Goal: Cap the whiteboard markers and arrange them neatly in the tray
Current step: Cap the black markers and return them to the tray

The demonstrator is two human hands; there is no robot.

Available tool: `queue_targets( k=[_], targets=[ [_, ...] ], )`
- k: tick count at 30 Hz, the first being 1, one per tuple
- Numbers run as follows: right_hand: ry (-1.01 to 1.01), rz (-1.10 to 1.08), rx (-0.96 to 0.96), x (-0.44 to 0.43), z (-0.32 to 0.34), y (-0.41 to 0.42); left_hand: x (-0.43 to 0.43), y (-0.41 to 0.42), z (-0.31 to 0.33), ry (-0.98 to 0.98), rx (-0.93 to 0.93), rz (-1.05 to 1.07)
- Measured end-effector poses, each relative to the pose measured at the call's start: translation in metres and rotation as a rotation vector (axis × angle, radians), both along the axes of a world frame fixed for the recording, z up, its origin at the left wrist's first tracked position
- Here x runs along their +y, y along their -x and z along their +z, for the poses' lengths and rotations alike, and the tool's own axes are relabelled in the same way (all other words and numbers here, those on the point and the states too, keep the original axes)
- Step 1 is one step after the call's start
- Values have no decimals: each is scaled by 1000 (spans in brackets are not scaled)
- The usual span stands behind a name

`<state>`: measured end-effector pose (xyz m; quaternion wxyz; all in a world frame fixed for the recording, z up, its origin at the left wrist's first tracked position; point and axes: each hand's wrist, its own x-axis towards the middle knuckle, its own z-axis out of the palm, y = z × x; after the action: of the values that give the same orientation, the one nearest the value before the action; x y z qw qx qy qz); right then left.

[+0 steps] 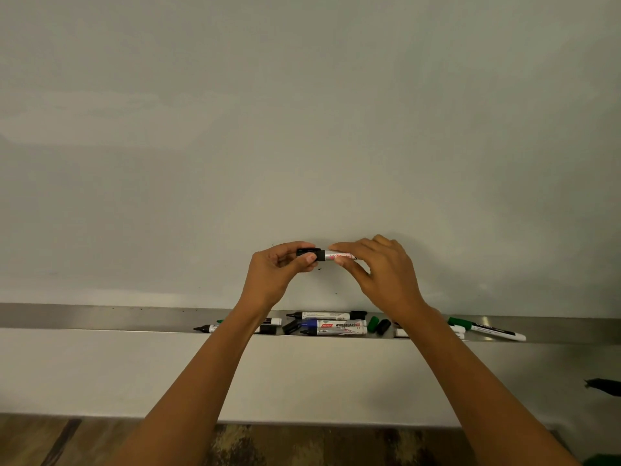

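Fingers (311,258) of the left hand (275,274) pinched the black cap (306,253), while right-hand fingers (339,247) clamped the marker barrel (339,256) above the tray (100,319).

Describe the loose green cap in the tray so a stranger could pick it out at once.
Find the metal tray running along the bottom of the whiteboard. Between the person's forearms lies a blue whiteboard marker. Just right of its white end sits the green cap, short and stubby, beside a loose black cap; it is the only green piece with no barrel attached.

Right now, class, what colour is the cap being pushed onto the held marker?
Black cap, seen best in the head view.
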<state>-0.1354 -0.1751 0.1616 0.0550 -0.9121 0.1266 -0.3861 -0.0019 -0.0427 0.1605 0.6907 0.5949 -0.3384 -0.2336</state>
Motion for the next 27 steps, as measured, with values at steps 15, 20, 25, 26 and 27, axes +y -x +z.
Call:
queue_targets(
  k=[15, 20, 25, 26, 27],
  targets=[
    [-225, -176, 376, -50, -70, 60, 0, -20, -43, -298, -270, 82],
    [-202, -460, 332, -105, -110, 135, 9, -23, -60, -334, -222, 111],
    [-239, -643, 354, -133, -128, 179, 11, -21, -74, -378, -206, 106],
    [-226, -650, 371, -137, -131, 182, 11, -20, -77, -385, -211, 103],
    [-210, -658, 390, -140, -133, 184, 11, -20, -79, -391, -217, 99]
  ],
)
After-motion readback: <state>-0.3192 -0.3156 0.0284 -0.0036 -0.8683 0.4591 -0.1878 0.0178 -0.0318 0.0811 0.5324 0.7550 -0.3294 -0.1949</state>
